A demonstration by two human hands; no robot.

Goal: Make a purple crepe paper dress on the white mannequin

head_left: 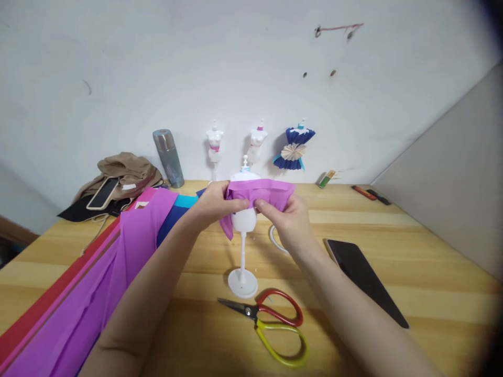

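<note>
A small white mannequin (244, 221) stands upright on its round base in front of me. Across its chest lies a strip of purple crepe paper or thin fabric (262, 189), with one end hanging down at the left. My left hand (215, 203) grips the strip at the mannequin's left side in view, thumb pressed on the front. On the right, my right hand (288, 217) pinches the same strip, its thumb near the middle and fingers behind. The two thumbs nearly meet. Scissors (251, 311) with red and yellow handles lie by the base.
Purple sheets (133, 262) are stacked at the left. A black phone-like slab (365, 277) lies at the right, and a white ring (275, 238) beside my right hand. Behind stand a flask (168, 157), two bare mannequins (215, 139) and one in a blue dress (294, 149).
</note>
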